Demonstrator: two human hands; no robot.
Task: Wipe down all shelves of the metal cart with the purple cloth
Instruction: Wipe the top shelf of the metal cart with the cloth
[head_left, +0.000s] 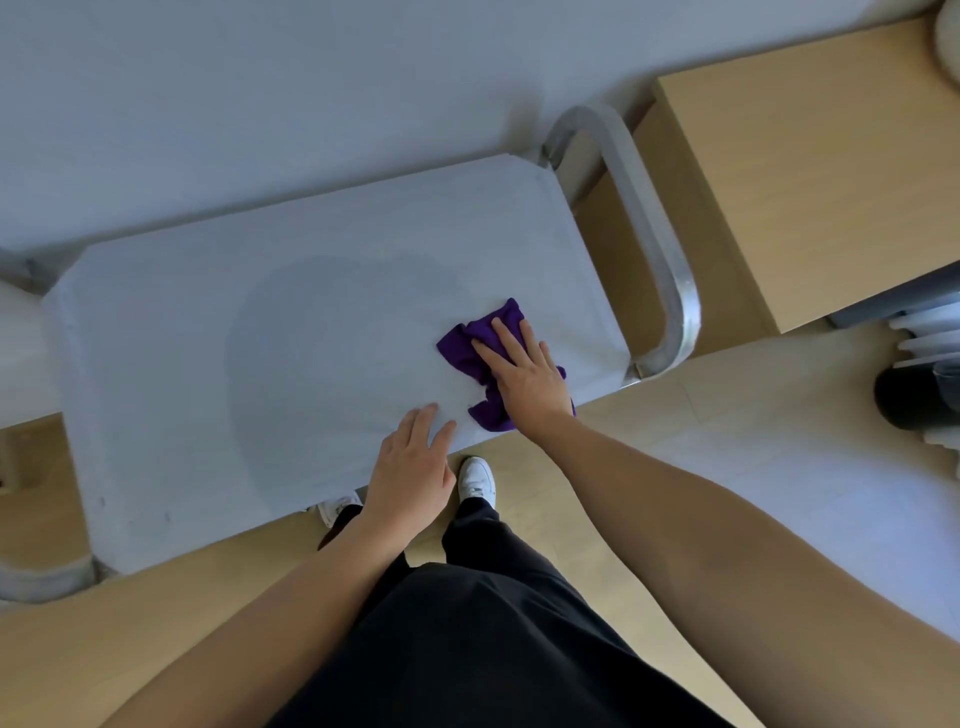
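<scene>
Pale wood floor surrounds the metal cart (156, 364). Its top shelf carries the purple cloth (475, 340), pressed flat beneath the right hand (524, 371), fingers straight. Just left of that hand, the left hand (413, 467) rests relaxed and empty on the shelf's near edge.

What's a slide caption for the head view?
Head view: right hand presses crumpled purple cloth on the grey metal cart's top shelf; left hand rests on its near edge.

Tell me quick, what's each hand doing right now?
Left hand: open, resting on the top shelf at its near edge, holding nothing.
Right hand: open, pressing flat on the purple cloth.
</scene>
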